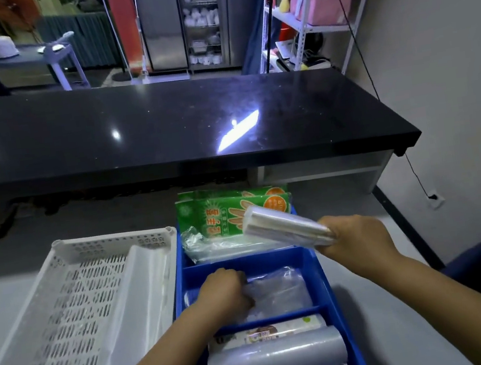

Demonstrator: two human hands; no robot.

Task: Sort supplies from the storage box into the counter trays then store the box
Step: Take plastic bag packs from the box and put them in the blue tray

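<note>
With the right hand (356, 235) clamped on a clear roll (285, 227), we keep the left hand (226, 289), closed on loose bags (276, 294), low in the blue tray (317, 267).

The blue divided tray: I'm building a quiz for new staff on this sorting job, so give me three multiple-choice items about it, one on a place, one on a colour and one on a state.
1. Where are the green packets?
A. far compartment of the blue tray
B. the white basket
C. the black counter

2. What colour is the perforated basket left of the tray?
A. red
B. white
C. black

3. What is the right hand doing?
A. resting flat and empty
B. holding a clear roll above the tray
C. gripping the basket rim

Answers:
1 A: the packets stand behind the farthest divider.
2 B: its slotted walls are white.
3 B: the fingers close round one end of the roll, which is off the tray, while the left hand reaches into the middle compartment.
</note>
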